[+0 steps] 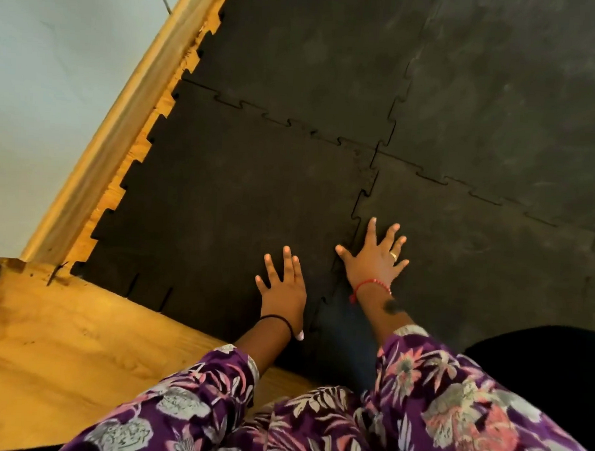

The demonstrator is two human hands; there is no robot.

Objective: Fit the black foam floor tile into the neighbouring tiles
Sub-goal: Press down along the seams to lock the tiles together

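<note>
**Two flat palms on the foam seam**

Four black foam tiles meet at one toothed junction. The near-left tile [222, 201] lies by the wooden skirting [116, 122], its seams looking joined. The left hand [284, 289] presses it, fingers spread; the right hand [376, 259], also open, presses the neighbouring tile [475, 267].
</note>
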